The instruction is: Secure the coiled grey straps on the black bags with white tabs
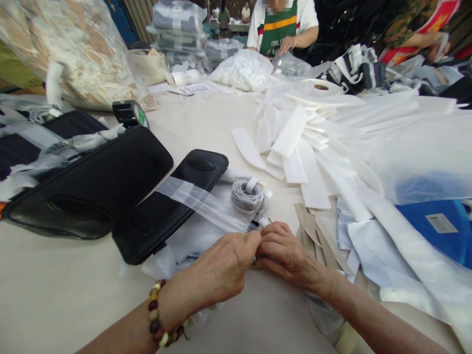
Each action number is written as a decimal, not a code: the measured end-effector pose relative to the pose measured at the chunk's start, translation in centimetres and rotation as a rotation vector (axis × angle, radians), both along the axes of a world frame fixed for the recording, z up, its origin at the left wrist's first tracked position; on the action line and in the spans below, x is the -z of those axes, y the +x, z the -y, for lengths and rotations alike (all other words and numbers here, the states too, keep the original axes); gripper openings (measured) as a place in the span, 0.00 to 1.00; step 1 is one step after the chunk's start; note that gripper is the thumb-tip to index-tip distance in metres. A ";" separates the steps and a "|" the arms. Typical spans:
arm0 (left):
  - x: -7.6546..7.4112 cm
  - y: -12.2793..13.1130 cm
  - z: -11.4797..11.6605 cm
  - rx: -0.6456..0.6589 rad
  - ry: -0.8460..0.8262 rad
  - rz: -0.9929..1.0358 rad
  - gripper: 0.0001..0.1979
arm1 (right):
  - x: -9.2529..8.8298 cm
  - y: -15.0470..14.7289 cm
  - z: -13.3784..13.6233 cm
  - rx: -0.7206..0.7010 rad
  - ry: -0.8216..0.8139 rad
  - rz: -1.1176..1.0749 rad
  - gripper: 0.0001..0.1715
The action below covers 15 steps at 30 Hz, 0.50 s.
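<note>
My left hand [224,265], with a bead bracelet on its wrist, is closed, its fingertips pressed against those of my right hand [287,250]. My right hand is closed too. Whatever is pinched between them is hidden by the fingers. Just beyond lies a flat black leather-like bag [173,201], crossed by a translucent plastic strip [199,196] that runs towards my hands. A coiled grey strap [248,195] with a white band sits beside it. Crumpled translucent wrapping [195,236] shows under the bag's near edge and by my left wrist.
At left stands a larger black bag [92,182], with a black tape roll [130,114] behind. White foam strips [291,132] pile up at right, near brown strips [320,236] and a blue packet [435,226]. A co-worker in a green apron [278,34] works across the table.
</note>
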State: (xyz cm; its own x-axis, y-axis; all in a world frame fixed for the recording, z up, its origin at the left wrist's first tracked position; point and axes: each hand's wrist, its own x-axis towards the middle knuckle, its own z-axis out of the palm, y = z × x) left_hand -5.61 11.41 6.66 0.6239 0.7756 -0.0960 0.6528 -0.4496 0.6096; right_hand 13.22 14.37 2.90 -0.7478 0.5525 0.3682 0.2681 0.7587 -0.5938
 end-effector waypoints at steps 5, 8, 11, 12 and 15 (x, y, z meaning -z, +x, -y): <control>0.0 0.0 0.2 0.007 0.005 -0.040 0.12 | 0.4 0.0 0.4 0.021 0.031 -0.034 0.06; 0.1 -0.1 0.3 0.021 0.063 -0.020 0.13 | 0.7 -0.2 0.7 0.049 0.053 -0.072 0.05; 0.1 -0.1 0.5 0.014 0.099 -0.031 0.12 | 0.6 -0.4 0.9 0.063 0.045 -0.082 0.05; 0.1 -0.1 0.6 0.008 0.102 -0.059 0.12 | 0.6 -0.5 0.9 0.066 0.037 -0.080 0.05; 0.0 0.2 1.0 -0.026 0.138 -0.174 0.13 | 0.3 -0.6 1.0 0.074 0.014 -0.070 0.08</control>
State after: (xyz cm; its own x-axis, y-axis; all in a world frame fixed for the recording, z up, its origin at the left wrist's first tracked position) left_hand -5.43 10.39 6.68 0.5865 0.8048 -0.0917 0.7553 -0.5025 0.4207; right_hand 12.62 13.40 2.56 -0.6773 0.5995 0.4265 0.2817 0.7468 -0.6024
